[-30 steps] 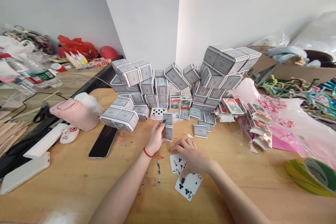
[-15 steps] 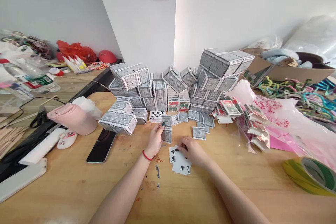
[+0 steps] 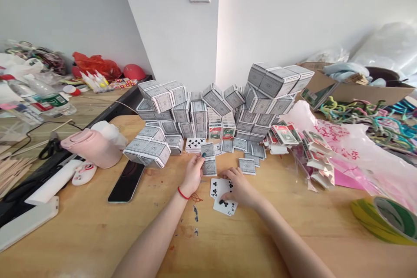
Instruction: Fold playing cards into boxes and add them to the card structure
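My left hand (image 3: 193, 176), with a red string at the wrist, pinches a folded playing card (image 3: 209, 166) upright, its grey patterned back towards me. Under my right hand (image 3: 240, 187) lie a few face-up playing cards (image 3: 219, 205), a four and a three of clubs among them. My right thumb presses on the top card while the fingers curl over its far edge. Behind my hands rises a structure of folded card blocks (image 3: 198, 115). Several folded cards (image 3: 246, 166) lie flat to the right, and a face-up deck (image 3: 194, 144) sits behind my left hand.
A phone (image 3: 127, 182), pink bottle (image 3: 89, 147) and white power bank (image 3: 31, 221) lie to the left. Card boxes (image 3: 317, 152), a pink-white plastic bag (image 3: 339, 139) and a yellow-green tape roll (image 3: 384, 219) are at the right. A cardboard box (image 3: 358, 91) stands behind.
My right thumb has slid towards me over the face-up cards, and the fingers have opened wider across them. The folded card in my left hand has turned slightly, showing more of its back.
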Available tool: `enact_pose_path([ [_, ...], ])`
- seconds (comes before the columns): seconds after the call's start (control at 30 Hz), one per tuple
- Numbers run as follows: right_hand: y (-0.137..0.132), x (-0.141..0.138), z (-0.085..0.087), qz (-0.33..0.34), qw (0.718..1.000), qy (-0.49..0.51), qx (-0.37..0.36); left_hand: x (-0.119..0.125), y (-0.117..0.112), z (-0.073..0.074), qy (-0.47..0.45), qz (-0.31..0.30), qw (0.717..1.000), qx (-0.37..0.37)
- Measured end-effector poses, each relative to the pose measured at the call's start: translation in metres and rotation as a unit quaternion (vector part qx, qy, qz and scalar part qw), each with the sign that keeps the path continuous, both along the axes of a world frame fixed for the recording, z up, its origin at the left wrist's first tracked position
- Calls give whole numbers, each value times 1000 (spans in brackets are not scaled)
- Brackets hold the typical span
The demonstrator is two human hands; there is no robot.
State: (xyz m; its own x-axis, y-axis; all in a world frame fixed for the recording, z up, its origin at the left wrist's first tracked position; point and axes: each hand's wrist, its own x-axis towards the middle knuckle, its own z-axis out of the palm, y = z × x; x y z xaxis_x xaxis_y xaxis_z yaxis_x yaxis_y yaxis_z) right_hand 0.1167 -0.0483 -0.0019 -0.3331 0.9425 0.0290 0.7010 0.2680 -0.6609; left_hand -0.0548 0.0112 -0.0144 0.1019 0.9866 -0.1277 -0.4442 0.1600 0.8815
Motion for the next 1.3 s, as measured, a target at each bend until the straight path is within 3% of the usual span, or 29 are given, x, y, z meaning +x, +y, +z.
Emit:
enact_pose_path([
  [0.3,3,2,0,-54,998,32,-15,-1,-2,3,29,0,999,-14],
  [0.43,7,6,-2,-78,993,93,-11,-2,-3,3,57,-7,997,-43],
  [0.6,11,11,-5,-115,976,186,13,-1,-4,2,86,-11,996,-10],
  [0.7,11,10,-6,-157,944,288,-41,0,-5,3,110,-24,993,19],
  [0.83,9,5,-3,-158,867,451,-143,1,-8,5,139,-48,988,44],
  [0.9,8,2,-2,-161,855,467,-156,1,-8,4,142,-54,987,47],
  [1.1,9,6,1,-189,853,472,-113,0,-6,0,139,-26,989,38],
  [1.3,12,10,-1,-158,913,376,-16,-1,-7,1,151,-25,987,48],
])
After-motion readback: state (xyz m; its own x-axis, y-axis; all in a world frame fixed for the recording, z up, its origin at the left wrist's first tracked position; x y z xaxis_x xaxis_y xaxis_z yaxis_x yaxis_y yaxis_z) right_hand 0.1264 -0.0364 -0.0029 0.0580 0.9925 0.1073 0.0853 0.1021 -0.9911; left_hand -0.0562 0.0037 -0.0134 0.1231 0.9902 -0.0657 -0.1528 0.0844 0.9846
